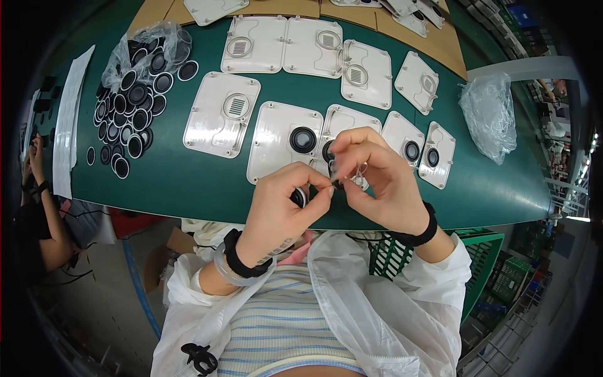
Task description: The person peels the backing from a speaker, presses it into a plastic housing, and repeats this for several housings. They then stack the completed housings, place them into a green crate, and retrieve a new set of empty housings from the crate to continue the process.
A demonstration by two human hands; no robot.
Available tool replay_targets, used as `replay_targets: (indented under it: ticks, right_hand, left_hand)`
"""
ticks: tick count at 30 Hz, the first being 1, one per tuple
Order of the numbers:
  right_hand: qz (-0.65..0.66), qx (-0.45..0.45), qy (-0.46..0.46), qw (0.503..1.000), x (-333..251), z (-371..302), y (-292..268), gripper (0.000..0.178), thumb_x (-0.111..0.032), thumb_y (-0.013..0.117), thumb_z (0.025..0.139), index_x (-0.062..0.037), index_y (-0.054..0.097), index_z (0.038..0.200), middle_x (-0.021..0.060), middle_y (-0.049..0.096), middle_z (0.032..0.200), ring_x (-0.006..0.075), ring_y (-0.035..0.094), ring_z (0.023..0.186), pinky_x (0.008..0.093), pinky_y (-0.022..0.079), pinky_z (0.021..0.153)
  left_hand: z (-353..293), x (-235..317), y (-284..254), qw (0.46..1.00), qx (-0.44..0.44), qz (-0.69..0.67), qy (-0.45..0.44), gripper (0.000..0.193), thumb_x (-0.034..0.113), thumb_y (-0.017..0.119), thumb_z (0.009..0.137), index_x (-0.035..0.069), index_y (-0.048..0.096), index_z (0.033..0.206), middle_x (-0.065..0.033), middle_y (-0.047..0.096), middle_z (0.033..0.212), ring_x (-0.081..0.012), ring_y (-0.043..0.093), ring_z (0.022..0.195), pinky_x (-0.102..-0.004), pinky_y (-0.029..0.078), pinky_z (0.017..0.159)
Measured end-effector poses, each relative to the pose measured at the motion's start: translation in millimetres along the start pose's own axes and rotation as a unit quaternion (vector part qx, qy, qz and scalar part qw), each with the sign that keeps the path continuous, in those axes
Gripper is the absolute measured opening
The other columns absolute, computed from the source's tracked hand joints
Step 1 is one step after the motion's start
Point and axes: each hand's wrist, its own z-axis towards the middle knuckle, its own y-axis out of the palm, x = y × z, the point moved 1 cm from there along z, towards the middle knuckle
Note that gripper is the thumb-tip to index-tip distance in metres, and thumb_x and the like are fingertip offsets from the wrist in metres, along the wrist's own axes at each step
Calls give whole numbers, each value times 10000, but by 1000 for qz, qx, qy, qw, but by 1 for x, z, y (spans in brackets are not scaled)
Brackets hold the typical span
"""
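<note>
My left hand [286, 204] is closed over the table's near edge, thumb and index finger pinched together. A black round speaker-like disc with a light rim [299, 198] shows in the gap of that hand, held there. Close beside it, my right hand [380, 179] is bent with its fingertips meeting the left fingertips. Something small and dark sits between them, too small to name. Behind my hands lie white plastic panels [267, 147], some with a black disc seated in them [303, 139]. My right hand partly covers one such panel [352, 119].
Many loose black discs [138, 94] lie at the left, some in a clear bag [116, 63]. More white panels [251, 31] with bare round grilles stand farther back beside cardboard [433, 47]. A crumpled clear bag [490, 116] lies right; a green crate [483, 251] stands below. Another person's arm [53, 226] shows left.
</note>
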Motion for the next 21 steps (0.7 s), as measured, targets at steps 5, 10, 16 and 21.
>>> replay_targets:
  ticks: [5, 10, 16, 21]
  right_hand:
    - [363, -50, 69, 928, 6, -2, -10, 237, 50, 563, 786, -77, 541, 985, 87, 470, 1084, 130, 473, 828, 248, 404, 679]
    - [643, -93, 92, 755, 3, 0, -26, 122, -89, 574, 845, -92, 525, 957, 44, 450, 940, 111, 410, 695, 205, 332, 552]
    - [196, -19, -14, 980, -21, 2, -22, 216, -101, 726, 773, -69, 594, 940, 39, 553, 914, 116, 471, 645, 211, 351, 496]
    - [-309, -36, -181, 933, -31, 13, 4, 253, -33, 801, 682, -39, 664, 895, 62, 647, 919, 128, 560, 652, 228, 421, 529]
  left_hand:
    - [-2, -7, -8, 975, -100, -164, -116, 96, 92, 655, 848, -2, 646, 865, -18, 661, 795, -45, 547, 623, -199, 426, 551]
    - [-3, -2, -13, 931, -160, -276, -177, 118, 126, 631, 896, 9, 644, 895, 6, 656, 799, -27, 539, 635, -173, 405, 546]
    - [-4, 1, -25, 921, -138, -317, -179, 96, 103, 608, 895, 10, 628, 890, -7, 647, 807, -31, 524, 645, -174, 417, 611]
    - [-5, -2, -42, 901, -120, -366, -200, 63, 53, 582, 879, 0, 614, 889, -46, 650, 830, -32, 420, 573, -203, 429, 669]
